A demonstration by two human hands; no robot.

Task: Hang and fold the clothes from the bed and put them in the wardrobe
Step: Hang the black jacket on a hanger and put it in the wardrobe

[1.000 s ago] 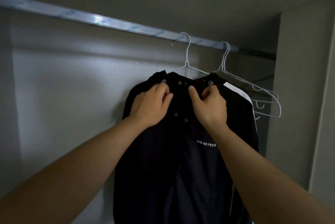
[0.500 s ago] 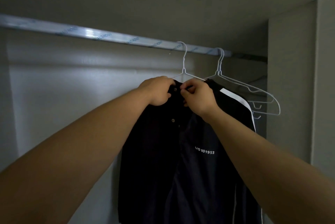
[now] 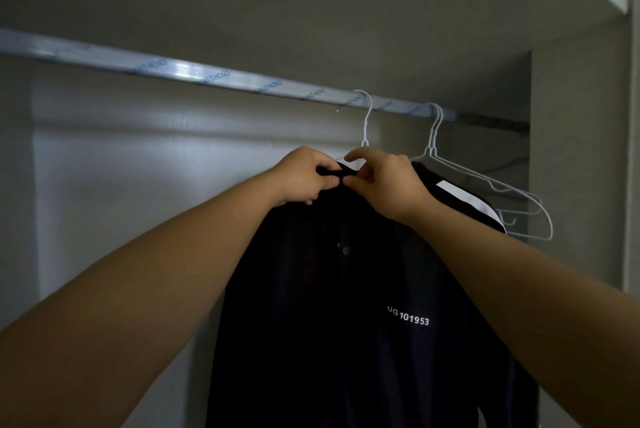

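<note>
1. The black jacket (image 3: pixel 346 306) hangs inside the wardrobe (image 3: pixel 104 220), right of the middle of the scene. It sits on a thin white wire hanger (image 3: pixel 366 119) whose hook lies over the rail (image 3: pixel 214 76).
2. The left hand (image 3: pixel 304 178) grips the dark collar band at the neck, its fingers curled round the cloth.
3. The right hand (image 3: pixel 384 182), just beside the left, pinches the same collar between its thumb and bent fingers.
4. The jacket cloth is dark, matte and smooth. A round metal snap (image 3: pixel 345 250) sits on the front, small white lettering (image 3: pixel 408 316) reads "UG 101953" on the chest, and a broad white stripe (image 3: pixel 464 199) runs down the right shoulder.
5. The rail is a pale, flattish metal bar in glossy film with blue print, and it runs from left to right under the top panel.
6. Just right of the jacket, empty hangers (image 3: pixel 512 195) of the same slim white wire hang bunched together. Their sloping arms end in rounded corners.
7. The wardrobe's back panel is plain, pale and smooth.
</note>
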